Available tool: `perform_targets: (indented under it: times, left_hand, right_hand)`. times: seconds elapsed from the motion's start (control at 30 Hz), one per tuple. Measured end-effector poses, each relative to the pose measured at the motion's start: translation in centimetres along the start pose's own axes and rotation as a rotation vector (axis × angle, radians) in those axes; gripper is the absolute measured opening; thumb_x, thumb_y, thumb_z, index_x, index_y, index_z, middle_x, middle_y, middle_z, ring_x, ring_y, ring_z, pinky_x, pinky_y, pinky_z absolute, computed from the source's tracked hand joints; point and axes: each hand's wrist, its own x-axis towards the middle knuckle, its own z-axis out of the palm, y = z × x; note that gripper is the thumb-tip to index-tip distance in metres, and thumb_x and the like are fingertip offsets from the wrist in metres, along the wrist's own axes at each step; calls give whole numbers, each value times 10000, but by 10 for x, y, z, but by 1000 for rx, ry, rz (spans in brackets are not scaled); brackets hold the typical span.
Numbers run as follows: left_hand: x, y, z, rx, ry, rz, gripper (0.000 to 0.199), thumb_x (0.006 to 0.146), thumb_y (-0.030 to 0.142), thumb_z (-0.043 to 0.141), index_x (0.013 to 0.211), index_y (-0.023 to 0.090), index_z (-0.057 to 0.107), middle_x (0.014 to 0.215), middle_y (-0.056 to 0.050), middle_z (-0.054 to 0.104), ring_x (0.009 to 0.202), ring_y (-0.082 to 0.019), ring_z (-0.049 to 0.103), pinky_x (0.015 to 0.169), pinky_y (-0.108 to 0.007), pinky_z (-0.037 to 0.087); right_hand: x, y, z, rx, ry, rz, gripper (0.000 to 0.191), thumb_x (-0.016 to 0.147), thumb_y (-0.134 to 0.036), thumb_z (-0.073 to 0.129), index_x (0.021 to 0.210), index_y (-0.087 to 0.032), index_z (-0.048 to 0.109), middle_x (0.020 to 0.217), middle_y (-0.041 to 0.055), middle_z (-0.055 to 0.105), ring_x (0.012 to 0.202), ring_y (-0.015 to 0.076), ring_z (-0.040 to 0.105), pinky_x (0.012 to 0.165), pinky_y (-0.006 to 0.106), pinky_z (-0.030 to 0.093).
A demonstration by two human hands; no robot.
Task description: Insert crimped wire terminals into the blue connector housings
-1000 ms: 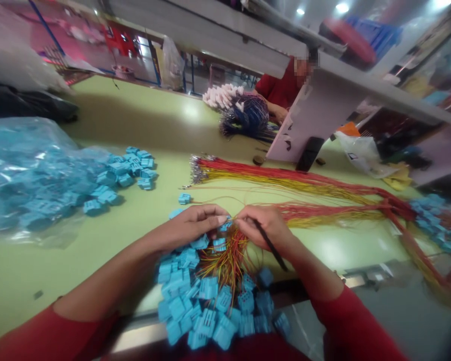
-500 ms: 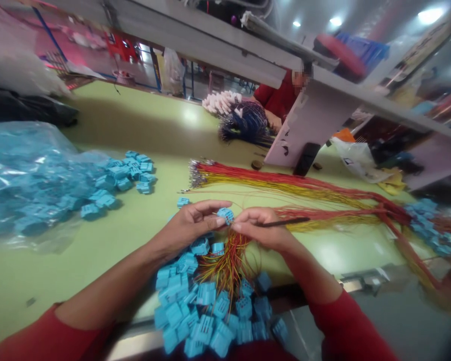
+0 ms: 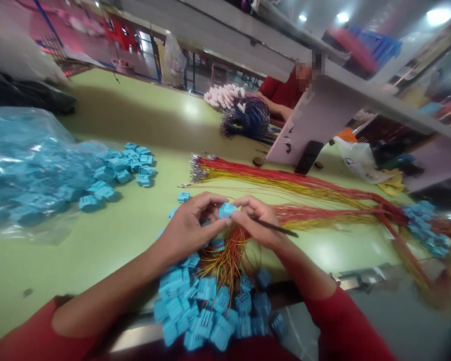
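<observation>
Holding a blue connector (image 3: 227,210), hands (image 3: 190,225) meet inside the table (image 3: 93,245) edge.

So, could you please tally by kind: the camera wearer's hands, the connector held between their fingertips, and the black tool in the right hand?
Hands: 2 (left hand, right hand)
Light-blue connector: 1
Thin black tool: 1
Total: 4

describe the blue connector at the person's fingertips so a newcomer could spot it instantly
On the pale green table, find the long red-and-yellow wires with silvery ends. Nearer the camera, the left hand and the right hand, which carries a thin black stick, almost meet, the blue connector between their fingertips. Unlike the similar connectors heaped nearer still, it is held between both hands.
</observation>
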Motion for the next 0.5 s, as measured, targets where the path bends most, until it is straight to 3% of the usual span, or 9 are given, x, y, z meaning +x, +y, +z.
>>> perform_targets:
  times: [0.13, 0.23, 0.4, 0.5]
  left_hand:
    - [2, 5, 1, -247, -121, -131, 465, 706, 296, 881, 1124, 174, 720, 873, -37, 756, 718, -139, 679, 675, -250, 575]
    - [4, 5, 0, -327, -122, -163, 403, 706, 302, 896, 1065, 188, 751, 881, -36, 779, 844, -165, 725, 787, -262, 596]
    - [4, 3, 0, -281, -93, -133, 338, 706, 281, 890, 990, 193, 728, 911, -34, 779, 839, -154, 725, 784, -252, 598]
    - [1, 5, 2, -205, -30, -17, 287, 735, 258, 850, 931, 188, 653, 991, -68, 779, 866, -168, 727, 764, -269, 604]
  right_hand:
    - [1, -2, 4, 127, -37, 79, 444, 821, -605, 734, 776, -186, 597, 518, -83, 476, 467, 66, 340, 480, 224, 251]
    - [1, -3, 6, 204, -30, 83, 467, 814, -615, 739, 733, -187, 570, 491, -90, 470, 437, 51, 284, 461, 219, 207]
    - [1, -2, 8, 221, -67, 97, 486, 821, -626, 733, 704, -190, 554, 489, -86, 476, 429, 49, 284, 458, 218, 202]
    - [2, 0, 2, 160, -51, 82, 490, 822, -653, 719, 742, -184, 604, 511, -76, 491, 447, 62, 314, 472, 226, 243]
